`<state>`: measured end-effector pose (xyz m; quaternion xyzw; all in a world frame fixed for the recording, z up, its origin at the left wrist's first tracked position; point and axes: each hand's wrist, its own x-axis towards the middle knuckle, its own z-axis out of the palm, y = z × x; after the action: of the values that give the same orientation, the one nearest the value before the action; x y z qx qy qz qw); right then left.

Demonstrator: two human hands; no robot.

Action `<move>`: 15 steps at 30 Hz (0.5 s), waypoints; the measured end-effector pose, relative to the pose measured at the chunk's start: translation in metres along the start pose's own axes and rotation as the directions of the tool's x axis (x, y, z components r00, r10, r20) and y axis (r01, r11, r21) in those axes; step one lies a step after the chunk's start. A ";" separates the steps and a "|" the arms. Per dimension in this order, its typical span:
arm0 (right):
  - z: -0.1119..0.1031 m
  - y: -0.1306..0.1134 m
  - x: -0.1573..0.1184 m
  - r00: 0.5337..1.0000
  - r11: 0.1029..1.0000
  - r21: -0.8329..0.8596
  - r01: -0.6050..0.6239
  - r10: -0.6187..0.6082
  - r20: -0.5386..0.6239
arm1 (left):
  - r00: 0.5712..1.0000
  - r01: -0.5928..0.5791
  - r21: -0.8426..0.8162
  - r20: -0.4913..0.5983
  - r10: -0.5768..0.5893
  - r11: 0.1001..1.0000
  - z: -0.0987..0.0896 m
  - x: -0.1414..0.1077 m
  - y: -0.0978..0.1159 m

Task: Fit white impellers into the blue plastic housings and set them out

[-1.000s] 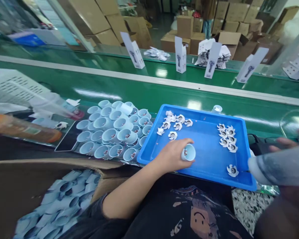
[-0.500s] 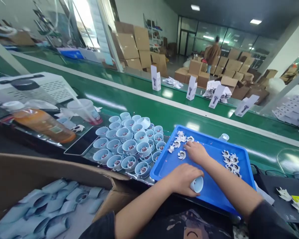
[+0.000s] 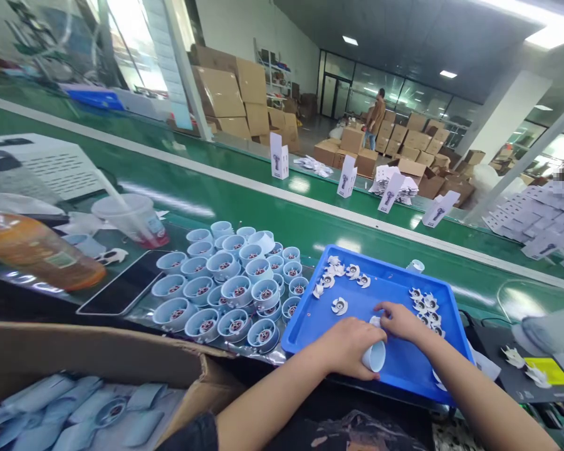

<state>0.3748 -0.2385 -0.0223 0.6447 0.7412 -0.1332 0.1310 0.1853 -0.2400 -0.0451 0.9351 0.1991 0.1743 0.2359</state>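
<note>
Decent gap in the blue tray (image 3: 301,307) just past the left hand (image 3: 343,346), right up the middle. Packed white plastic cups (image 3: 225,288) wall off the tray's left side, and white pinwheel parts (image 3: 425,307) crowd the right.

A long factory hall runs away from the viewer, its green conveyor belt (image 3: 216,188) edged by a pale rail (image 3: 282,195). Tall bright windows (image 3: 131,44) line the left side, beside a white wall (image 3: 282,37) with metal shelving (image 3: 269,69). Stacked cardboard boxes (image 3: 225,94) rise beyond the belt, and more boxes (image 3: 404,141) crowd the dark, glossy floor (image 3: 317,134), where a person in a brown jacket (image 3: 376,119) stands. A glass partition (image 3: 380,84) with a door (image 3: 331,94) closes the far end, under a dark ceiling with recessed lights (image 3: 350,41) and a white pillar (image 3: 507,106) at right.
</note>
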 end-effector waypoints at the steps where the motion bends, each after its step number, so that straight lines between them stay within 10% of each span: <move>1: 0.001 0.003 -0.007 0.998 0.998 -0.017 -0.062 0.061 -0.024 | 1.000 -0.009 -0.001 0.016 0.009 1.000 0.000 0.000 0.000; 7: 0.014 -0.010 -0.026 0.991 0.988 -0.086 -0.128 0.124 -0.047 | 0.988 0.081 -0.102 -0.121 -0.093 0.991 -0.001 -0.006 0.001; 12: 0.012 -0.019 -0.017 0.994 0.993 -0.039 -0.109 0.110 0.006 | 0.820 0.302 -0.566 -0.256 -0.511 0.767 -0.008 -0.015 -0.001; 15: 0.007 -0.025 -0.009 0.990 0.990 0.010 -0.138 0.138 0.010 | 0.789 0.299 -0.693 -0.208 -0.578 0.657 -0.012 -0.019 0.001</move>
<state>0.3517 -0.2525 -0.0253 0.6947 0.6934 -0.1307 0.1401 0.1644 -0.2446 -0.0394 0.6636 0.3995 0.3589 0.5208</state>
